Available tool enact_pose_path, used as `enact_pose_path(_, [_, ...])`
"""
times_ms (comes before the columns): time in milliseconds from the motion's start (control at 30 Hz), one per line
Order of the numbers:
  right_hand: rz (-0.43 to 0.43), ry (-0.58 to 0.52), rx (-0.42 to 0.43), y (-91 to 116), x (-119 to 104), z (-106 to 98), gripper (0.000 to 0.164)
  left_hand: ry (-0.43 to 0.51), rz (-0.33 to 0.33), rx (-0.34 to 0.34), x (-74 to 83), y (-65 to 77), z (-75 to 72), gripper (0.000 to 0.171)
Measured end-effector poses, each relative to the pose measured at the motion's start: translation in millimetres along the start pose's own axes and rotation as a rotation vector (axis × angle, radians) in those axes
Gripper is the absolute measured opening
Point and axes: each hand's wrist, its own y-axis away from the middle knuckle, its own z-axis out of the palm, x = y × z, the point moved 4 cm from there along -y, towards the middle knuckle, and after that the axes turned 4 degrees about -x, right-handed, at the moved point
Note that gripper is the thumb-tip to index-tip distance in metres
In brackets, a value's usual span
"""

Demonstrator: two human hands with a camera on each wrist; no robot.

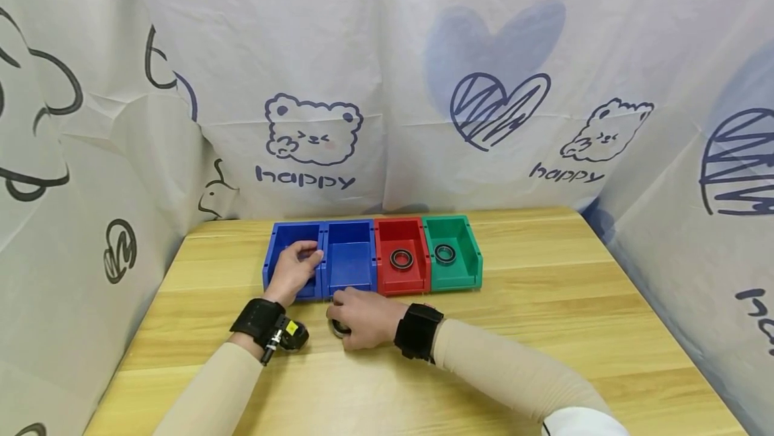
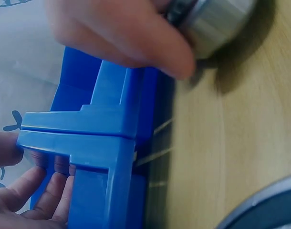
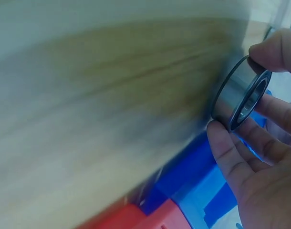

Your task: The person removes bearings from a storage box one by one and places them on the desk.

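Note:
My right hand (image 1: 365, 318) grips a ball bearing (image 3: 230, 101) with thumb and fingers around its steel outer ring. It is just in front of the second blue bin (image 1: 351, 258), over the wooden table. My left hand (image 1: 294, 271) reaches into the leftmost blue bin (image 1: 279, 238), fingers loosely bent near the wall shared with the second one. No object shows in the left hand's fingers (image 2: 50, 195), though the bin wall covers part of them. A bearing (image 1: 402, 259) lies flat in the red bin (image 1: 402, 281), another bearing (image 1: 445, 254) in the green bin (image 1: 462, 271).
The bins stand side by side near the back of the wooden table (image 1: 544, 328). A printed cloth (image 1: 405, 53) hangs behind and along both sides. A wrist strap with a small camera (image 1: 293, 335) sits on the left arm.

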Motion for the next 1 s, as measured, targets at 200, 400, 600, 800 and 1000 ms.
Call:
enact_pose_path(200, [0.008, 0.018, -0.003, 2, -3, 6, 0.034, -0.005, -0.001, 0.005, 1.5, 0.5, 0.8, 0.04])
enact_pose_path(400, [0.032, 0.013, -0.003, 3, -5, 7, 0.033, -0.006, 0.003, 0.005, 1.7, 0.8, 0.4, 0.04])
enact_pose_path(600, [0.048, 0.013, -0.002, 3, -5, 9, 0.035, 0.002, -0.002, 0.0, 1.1, 0.1, 0.3, 0.04])
enact_pose_path(800, [0.051, 0.017, -0.005, 4, -4, 11, 0.037, -0.007, -0.041, -0.005, 1.0, -2.5, -1.1, 0.04])
enact_pose_path(1000, [0.052, 0.007, 0.003, 5, -4, 11, 0.038, -0.122, 0.025, 0.021, 14.2, -1.7, -3.8, 0.042])
